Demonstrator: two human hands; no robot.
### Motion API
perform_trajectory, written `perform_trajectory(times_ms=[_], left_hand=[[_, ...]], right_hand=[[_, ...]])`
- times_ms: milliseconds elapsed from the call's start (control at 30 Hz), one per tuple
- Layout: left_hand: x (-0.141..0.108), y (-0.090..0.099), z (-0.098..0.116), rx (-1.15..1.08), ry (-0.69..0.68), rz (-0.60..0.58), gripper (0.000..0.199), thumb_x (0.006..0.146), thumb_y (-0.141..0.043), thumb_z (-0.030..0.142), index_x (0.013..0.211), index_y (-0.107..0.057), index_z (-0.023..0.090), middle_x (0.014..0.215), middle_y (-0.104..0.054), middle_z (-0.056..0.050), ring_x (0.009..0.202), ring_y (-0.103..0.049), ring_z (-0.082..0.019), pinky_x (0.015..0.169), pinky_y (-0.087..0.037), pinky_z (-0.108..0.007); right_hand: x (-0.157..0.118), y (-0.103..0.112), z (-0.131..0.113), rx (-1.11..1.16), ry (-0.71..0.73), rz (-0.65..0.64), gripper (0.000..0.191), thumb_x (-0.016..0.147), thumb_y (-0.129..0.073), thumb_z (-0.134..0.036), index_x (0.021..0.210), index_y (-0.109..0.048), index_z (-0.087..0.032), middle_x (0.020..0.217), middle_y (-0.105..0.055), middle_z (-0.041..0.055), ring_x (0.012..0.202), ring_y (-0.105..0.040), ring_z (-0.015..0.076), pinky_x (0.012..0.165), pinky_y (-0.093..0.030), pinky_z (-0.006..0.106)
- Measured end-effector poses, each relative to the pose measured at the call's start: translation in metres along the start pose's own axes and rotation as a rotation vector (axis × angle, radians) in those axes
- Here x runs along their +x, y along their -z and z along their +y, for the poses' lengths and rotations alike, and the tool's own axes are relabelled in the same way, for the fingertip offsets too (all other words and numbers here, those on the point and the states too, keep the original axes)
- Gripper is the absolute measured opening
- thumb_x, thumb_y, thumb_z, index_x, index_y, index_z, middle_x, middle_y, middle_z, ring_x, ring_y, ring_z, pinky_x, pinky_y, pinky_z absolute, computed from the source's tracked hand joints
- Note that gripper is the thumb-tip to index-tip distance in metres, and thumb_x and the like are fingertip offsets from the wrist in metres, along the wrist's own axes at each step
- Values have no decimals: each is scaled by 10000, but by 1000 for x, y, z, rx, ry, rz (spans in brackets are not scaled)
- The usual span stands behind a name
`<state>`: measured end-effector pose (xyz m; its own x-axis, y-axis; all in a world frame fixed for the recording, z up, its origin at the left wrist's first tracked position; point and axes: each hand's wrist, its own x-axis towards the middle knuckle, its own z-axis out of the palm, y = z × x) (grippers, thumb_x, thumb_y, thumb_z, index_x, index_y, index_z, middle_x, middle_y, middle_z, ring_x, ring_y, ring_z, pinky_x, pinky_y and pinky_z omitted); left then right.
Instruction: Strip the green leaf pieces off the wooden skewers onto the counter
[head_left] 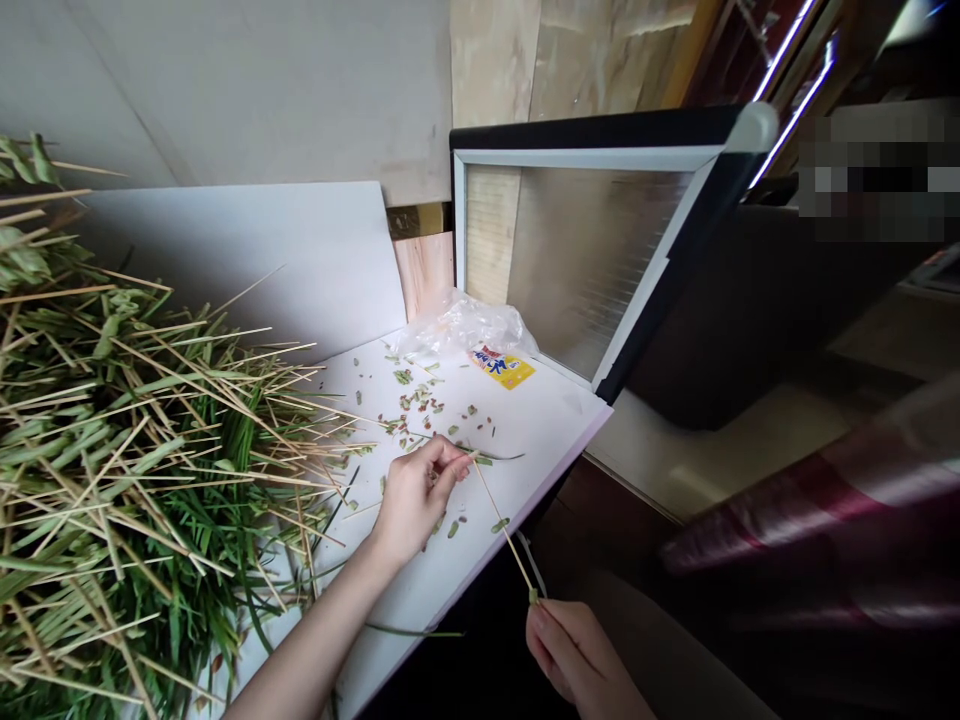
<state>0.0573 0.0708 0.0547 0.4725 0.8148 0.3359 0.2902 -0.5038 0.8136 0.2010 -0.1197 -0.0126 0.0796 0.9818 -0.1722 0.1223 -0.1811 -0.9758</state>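
Note:
A thin wooden skewer runs slantwise between my two hands. My right hand, at the lower right past the table edge, is closed round its lower end, where a small green piece sits on the stick just above the fingers. At the upper tip of the skewer, my left hand pinches a small pale green vegetable piece between thumb and forefinger. Short cut green bits and brownish scraps lie scattered on the white tabletop around my left hand.
A large heap of skewers threaded with green vegetables fills the left side. Behind the scraps lie a crumpled clear plastic bag and a yellow label. A black-framed glass panel stands at the table's far right. Maroon wrapped material is at right.

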Motion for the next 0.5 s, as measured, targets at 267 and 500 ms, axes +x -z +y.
perform_trajectory(times_ms=[267,500], left_hand=[[3,3,-3,-89,76,35,320,922,-617,457,741,-609,193,690,-698,-17,607,-607,-141,589,-453,-232],[2,1,-2,-46,55,33,303,935,-603,431,746,-606,194,695,-701,-10,611,-613,-135,592,-449,-227]], right_hand=[[-3,1,1,-35,73,-22,608,968,-271,-704,568,-349,-253,570,-368,-35,551,-377,156,578,-315,326],[-3,0,-4,-45,1,-6,615,945,-276,-741,572,-350,-258,585,-355,-31,575,-371,166,558,-302,322]])
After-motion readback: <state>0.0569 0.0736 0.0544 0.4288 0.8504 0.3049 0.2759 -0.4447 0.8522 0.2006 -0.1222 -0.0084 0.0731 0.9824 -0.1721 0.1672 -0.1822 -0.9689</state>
